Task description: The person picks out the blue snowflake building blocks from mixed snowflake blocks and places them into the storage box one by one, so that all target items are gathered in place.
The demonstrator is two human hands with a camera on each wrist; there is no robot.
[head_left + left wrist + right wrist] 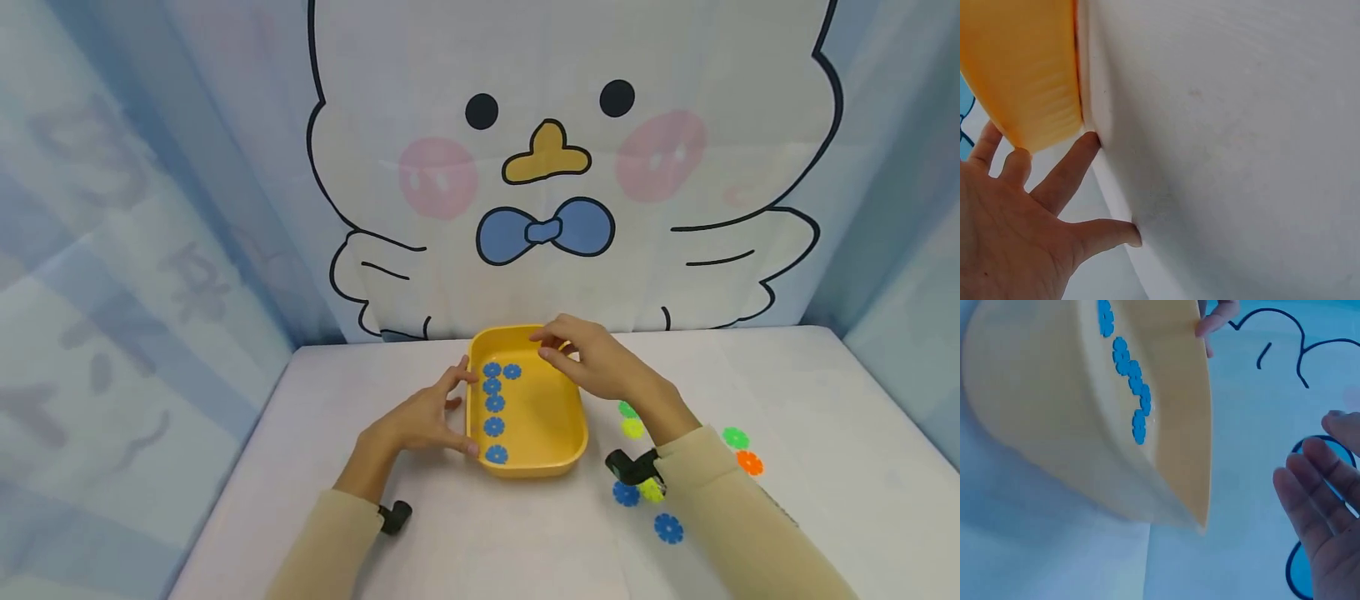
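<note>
A yellow tray [542, 425] sits on the white table, holding several blue flower-shaped discs [494, 403]. Most of them form a column along its left side, with one more beside the top of the column. My left hand [423, 421] has its fingers spread along the tray's left side and touches it; in the left wrist view the fingers [1063, 178] lie at the outer wall. My right hand [592, 362] hovers over the tray's far right corner, fingers loosely bent. In the right wrist view nothing shows between its thumb and fingers [1316, 494].
Right of the tray lie loose flower discs: a green one [736, 438], an orange one [749, 462], a yellow one [633, 428] and blue ones [668, 528]. My right forearm passes over that area. Behind the table hangs a curtain [547, 283] with a cartoon bird.
</note>
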